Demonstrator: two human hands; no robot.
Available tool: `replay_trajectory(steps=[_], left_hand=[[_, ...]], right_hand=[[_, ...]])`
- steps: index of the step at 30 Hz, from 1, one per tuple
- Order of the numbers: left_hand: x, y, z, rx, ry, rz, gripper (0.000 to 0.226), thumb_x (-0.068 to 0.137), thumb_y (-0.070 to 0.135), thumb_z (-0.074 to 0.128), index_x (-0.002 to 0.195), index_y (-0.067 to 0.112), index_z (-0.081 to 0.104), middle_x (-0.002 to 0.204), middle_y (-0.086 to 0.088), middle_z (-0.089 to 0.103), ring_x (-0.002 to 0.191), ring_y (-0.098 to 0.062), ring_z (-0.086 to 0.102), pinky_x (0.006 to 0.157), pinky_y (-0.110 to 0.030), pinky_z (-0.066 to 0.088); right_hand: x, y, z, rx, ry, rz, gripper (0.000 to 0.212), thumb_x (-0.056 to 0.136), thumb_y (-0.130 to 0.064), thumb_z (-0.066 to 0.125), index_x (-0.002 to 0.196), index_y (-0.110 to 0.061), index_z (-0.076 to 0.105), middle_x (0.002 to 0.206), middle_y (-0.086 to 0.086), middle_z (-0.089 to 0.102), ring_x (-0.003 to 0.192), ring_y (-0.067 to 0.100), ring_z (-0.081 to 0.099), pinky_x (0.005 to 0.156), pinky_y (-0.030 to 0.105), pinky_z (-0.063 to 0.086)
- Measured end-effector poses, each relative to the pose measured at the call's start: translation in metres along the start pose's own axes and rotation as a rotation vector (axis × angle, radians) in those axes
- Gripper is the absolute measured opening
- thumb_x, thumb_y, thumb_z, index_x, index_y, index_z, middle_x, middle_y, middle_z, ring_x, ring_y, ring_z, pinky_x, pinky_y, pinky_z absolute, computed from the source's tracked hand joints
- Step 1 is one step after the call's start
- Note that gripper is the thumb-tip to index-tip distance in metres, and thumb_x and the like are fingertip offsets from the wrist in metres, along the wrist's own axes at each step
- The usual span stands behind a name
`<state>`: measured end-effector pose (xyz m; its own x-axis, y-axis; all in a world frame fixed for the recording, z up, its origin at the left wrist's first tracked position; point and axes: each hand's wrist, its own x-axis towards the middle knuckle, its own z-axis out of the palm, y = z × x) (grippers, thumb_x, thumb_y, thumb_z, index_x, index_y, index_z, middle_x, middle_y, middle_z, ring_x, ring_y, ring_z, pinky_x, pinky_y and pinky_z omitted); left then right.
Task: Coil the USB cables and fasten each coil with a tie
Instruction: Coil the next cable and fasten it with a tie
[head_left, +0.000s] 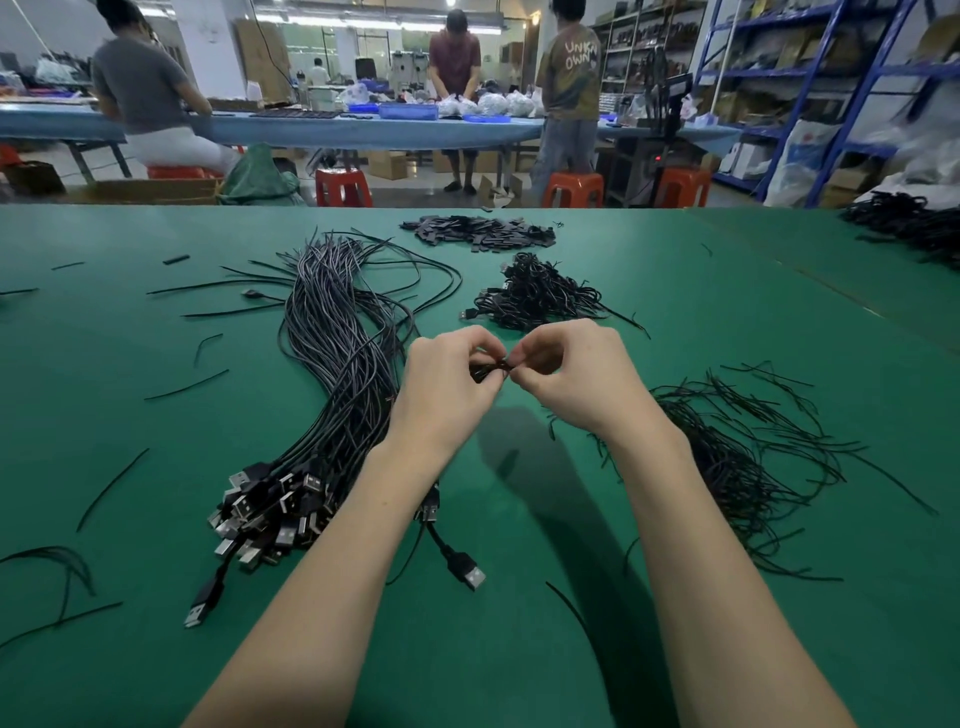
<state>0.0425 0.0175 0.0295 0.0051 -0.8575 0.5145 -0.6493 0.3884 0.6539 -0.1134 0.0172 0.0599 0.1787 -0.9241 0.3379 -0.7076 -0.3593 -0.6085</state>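
Two hands meet above the middle of the green worktop (519, 649): the left hand (447, 379) and the right hand (576, 376) each pinch with curled fingers at a small black coil (488, 370) held between them, mostly hidden by the fingertips, so whether a tie is on it cannot be told. At about 9 o'clock from the hands lies a long bundle of loose USB cables (337, 343), running from fanned ends at 11 o'clock down to a heap of plugs (270, 512) at 7 o'clock; the left forearm crosses over the near edge of that heap. One separate plug (470, 571) lies at 6 o'clock between the forearms. At 12 o'clock, just beyond the fingers, sits a pile of finished coils (537, 299), and farther off at 12 o'clock a flat heap of small black pieces (480, 234). At 4 o'clock spreads a loose tangle of thin black ties (743, 457), partly hidden behind the right forearm. Stray ties (111, 488) are scattered over the left part of the worktop, and another dark heap (909, 223) lies at the far right edge at 2 o'clock. Beyond the worktop stand red stools (343, 187), a long blue table (363, 130) with three people at it, and blue shelving (810, 78) at the right.
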Motion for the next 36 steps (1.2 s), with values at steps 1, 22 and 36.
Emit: replay_trajectory(steps=[1, 22, 36], left_hand=[[0.0, 0.0, 0.0, 0.013, 0.009, 0.017, 0.018, 0.078, 0.006, 0.074, 0.086, 0.022, 0.074, 0.081, 0.009, 0.076, 0.082, 0.004, 0.071, 0.085, -0.018, 0.054], [0.006, 0.011, -0.006, -0.48, -0.181, -0.388, 0.017, 0.086, 0.008, 0.072, 0.101, 0.016, 0.071, 0.097, -0.007, 0.075, 0.083, -0.016, 0.072, 0.089, -0.031, 0.058], [0.004, -0.006, -0.013, -0.863, -0.156, -0.236, 0.025, 0.083, -0.002, 0.074, 0.1, 0.016, 0.071, 0.094, 0.004, 0.075, 0.092, -0.009, 0.068, 0.084, -0.018, 0.052]], right_hand=[[0.0, -0.001, 0.001, 0.01, 0.009, 0.003, 0.005, 0.084, -0.016, 0.078, 0.085, -0.021, 0.079, 0.074, -0.008, 0.074, 0.065, -0.006, 0.065, 0.065, 0.0, 0.042], [-0.003, 0.005, 0.024, 0.152, 0.334, -0.038, 0.009, 0.084, -0.012, 0.071, 0.08, -0.019, 0.072, 0.071, -0.012, 0.069, 0.074, 0.003, 0.065, 0.068, 0.005, 0.047], [-0.004, 0.0, 0.013, 1.889, -0.351, 0.896, 0.005, 0.077, 0.001, 0.065, 0.074, 0.006, 0.066, 0.073, 0.01, 0.059, 0.052, 0.015, 0.058, 0.042, 0.011, 0.047]])
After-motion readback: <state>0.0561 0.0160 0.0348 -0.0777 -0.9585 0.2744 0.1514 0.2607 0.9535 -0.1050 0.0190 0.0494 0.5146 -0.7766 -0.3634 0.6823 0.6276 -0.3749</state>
